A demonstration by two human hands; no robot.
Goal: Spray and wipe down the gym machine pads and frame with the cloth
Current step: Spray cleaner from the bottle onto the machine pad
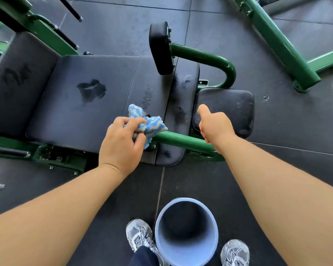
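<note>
Cloth, blue and white striped, is bunched in the left hand, whose thumb and curled fingers pinch it at the front edge of the seat pad, pressed where the green frame tube meets that pad. The right hand sits just right of the seat pad, over the tube, thumb out; its fingers are hidden, so I cannot tell whether they grip anything. A wet patch lies mid-seat, darker smears mark the back pad to the seat's left, and droplets speckle the front roll, so spraying looks largely done while wiping seems barely begun. Beyond the roll, the small pad and the upright pad look unwiped. No spray bottle shows. Near the person's shoes, well in front of the seat, stands a bucket that could get kicked when stepping round.
</note>
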